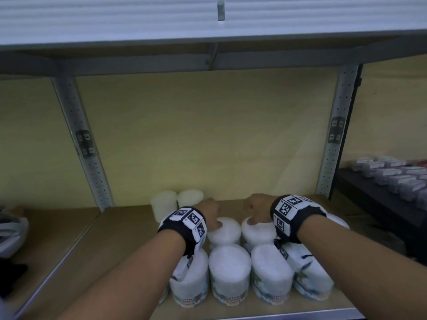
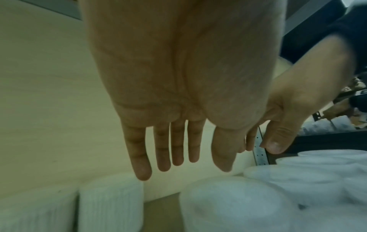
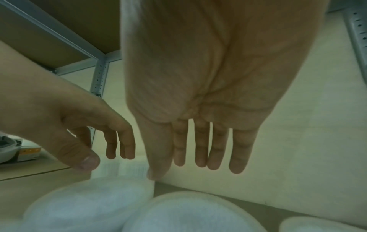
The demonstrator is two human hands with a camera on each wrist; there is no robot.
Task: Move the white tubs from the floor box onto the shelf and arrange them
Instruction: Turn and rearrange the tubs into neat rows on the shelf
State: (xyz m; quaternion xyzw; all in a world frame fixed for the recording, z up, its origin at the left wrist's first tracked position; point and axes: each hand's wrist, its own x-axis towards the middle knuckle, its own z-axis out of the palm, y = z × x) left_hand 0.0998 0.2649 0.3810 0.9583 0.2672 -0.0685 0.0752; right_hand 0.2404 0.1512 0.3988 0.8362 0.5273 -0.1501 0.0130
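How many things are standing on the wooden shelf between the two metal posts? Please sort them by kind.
White tubs, front row: 4
White tubs, second row: 3, the last one mostly hidden
Pale ribbed cylinders at the back: 2
Total: 9

Bare forearms, no sleeves. Each wrist wears a black wristband [image 1: 184, 229] carrying white blocks printed with black square fiducial markers [image 1: 285, 208].

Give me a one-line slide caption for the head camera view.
Both hands, left and right, reach over white tubs grouped on a wooden shelf.
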